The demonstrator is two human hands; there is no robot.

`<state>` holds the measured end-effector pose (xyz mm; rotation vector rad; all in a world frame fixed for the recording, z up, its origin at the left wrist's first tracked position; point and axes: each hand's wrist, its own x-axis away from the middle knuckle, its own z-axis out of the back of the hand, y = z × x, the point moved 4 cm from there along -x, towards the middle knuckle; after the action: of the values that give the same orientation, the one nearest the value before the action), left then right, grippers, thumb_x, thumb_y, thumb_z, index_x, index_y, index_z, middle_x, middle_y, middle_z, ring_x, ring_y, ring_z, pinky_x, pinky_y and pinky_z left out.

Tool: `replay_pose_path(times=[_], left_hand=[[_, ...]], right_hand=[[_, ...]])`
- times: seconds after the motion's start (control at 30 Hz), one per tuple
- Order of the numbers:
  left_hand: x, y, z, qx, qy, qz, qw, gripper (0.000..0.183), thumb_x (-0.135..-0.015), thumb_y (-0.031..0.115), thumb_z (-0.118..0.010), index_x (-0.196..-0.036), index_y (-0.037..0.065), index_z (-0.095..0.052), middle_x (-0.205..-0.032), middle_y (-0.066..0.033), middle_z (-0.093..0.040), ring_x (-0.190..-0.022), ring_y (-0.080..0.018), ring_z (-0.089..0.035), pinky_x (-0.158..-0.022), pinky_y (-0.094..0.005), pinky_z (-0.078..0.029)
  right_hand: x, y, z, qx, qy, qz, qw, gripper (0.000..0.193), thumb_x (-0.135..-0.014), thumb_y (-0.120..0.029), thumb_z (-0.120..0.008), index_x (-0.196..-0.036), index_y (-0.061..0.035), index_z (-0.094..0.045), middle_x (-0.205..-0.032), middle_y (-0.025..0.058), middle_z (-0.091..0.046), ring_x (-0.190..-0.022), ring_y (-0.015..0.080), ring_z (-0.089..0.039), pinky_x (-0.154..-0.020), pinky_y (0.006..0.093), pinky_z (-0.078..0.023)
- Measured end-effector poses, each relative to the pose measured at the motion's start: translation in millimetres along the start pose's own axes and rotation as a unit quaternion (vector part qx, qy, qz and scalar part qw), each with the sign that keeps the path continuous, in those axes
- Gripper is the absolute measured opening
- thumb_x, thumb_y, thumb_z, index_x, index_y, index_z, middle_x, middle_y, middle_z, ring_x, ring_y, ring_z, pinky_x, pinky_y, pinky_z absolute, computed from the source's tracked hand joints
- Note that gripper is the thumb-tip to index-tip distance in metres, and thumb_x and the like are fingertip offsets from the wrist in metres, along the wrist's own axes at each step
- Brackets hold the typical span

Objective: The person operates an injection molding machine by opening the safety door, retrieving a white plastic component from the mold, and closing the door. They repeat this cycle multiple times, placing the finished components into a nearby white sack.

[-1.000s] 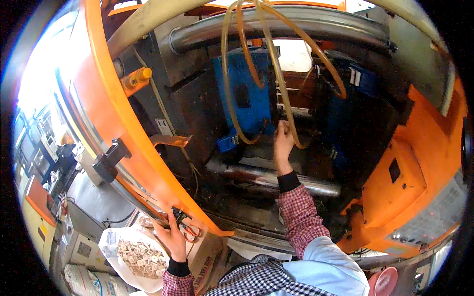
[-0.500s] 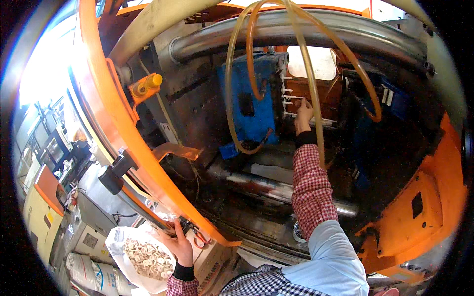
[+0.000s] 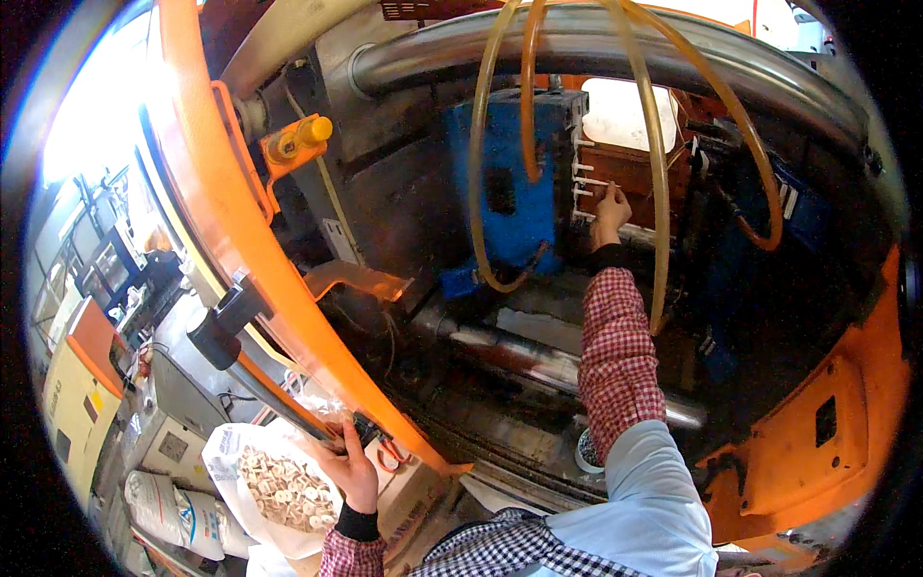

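Upper right of centre, the right hand's grip [image 3: 611, 210] pinches the end of a white rod [image 3: 594, 182], apparently not yet free of the blue block [image 3: 519, 163]; other rods [image 3: 583, 167] project beside it. Lower left, the left hand [image 3: 356, 473] rests against the orange door [image 3: 336, 370], its hold unclear. Pale pieces [image 3: 288, 490] already fill the white bag [image 3: 223, 444] beside it, whose faint print is illegible here.
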<state>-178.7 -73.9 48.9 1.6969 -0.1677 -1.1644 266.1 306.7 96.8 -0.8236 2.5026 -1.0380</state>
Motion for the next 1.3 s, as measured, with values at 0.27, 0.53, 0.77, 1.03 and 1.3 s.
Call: replay_pose_path(times=[0.27,0.53,0.77,1.03,1.3], left_hand=[[-3,-9,-8,0.012,-0.029,-0.008,0.999,0.010,-0.088,0.007,-0.055,-0.095,0.003,-0.048,-0.078,0.0012,-0.046,-0.068,-0.0065,-0.039,-0.061,-0.0206,-0.034],[53,43,23,-0.209,-0.134,-0.280,0.927,0.051,-0.079,0.007,-0.060,-0.122,-0.006,-0.038,-0.116,-0.0210,-0.048,-0.108,-0.0336,-0.044,-0.095,-0.0436,-0.034],[67,34,-22,-0.024,-0.335,-0.067,0.940,0.025,-0.081,0.008,-0.061,-0.103,-0.002,-0.055,-0.074,-0.0137,-0.055,-0.061,-0.0282,-0.053,-0.054,-0.0345,-0.040],[78,47,-2,-0.010,-0.424,-0.039,0.905,0.022,-0.081,-0.006,-0.054,-0.102,-0.001,-0.058,-0.084,-0.0147,-0.058,-0.067,-0.0288,-0.058,-0.060,-0.0329,-0.048],[173,-94,55,-0.141,-0.478,0.084,0.863,0.011,-0.086,0.009,-0.054,-0.083,-0.001,-0.055,-0.071,-0.0174,-0.054,-0.068,-0.0334,-0.055,-0.063,-0.0353,-0.045]], right_hand=[[-8,-24,32,0.208,0.108,0.352,0.906,0.029,-0.094,-0.022,-0.049,-0.101,0.0048,-0.058,-0.082,0.0107,-0.063,-0.068,0.0178,-0.060,-0.056,0.0304,-0.047],[282,-50,154,0.145,-0.139,0.205,0.958,0.020,-0.094,-0.019,-0.050,-0.088,-0.0002,-0.054,-0.076,0.0055,-0.059,-0.062,0.0100,-0.049,-0.060,0.0233,-0.042],[431,-83,252,0.202,-0.392,0.031,0.897,0.014,-0.094,-0.007,-0.044,-0.097,0.0050,-0.050,-0.093,0.0146,-0.057,-0.078,0.0202,-0.062,-0.068,0.0329,-0.054],[438,-119,216,0.379,-0.517,0.204,0.740,0.055,-0.072,-0.020,-0.074,-0.116,0.0036,-0.052,-0.105,0.0194,-0.058,-0.091,0.0271,-0.059,-0.077,0.0341,-0.048],[411,-75,257,0.417,-0.305,0.121,0.847,0.013,-0.088,-0.007,-0.056,-0.095,0.0037,-0.058,-0.078,0.0084,-0.061,-0.068,0.0136,-0.058,-0.060,0.0243,-0.046]])
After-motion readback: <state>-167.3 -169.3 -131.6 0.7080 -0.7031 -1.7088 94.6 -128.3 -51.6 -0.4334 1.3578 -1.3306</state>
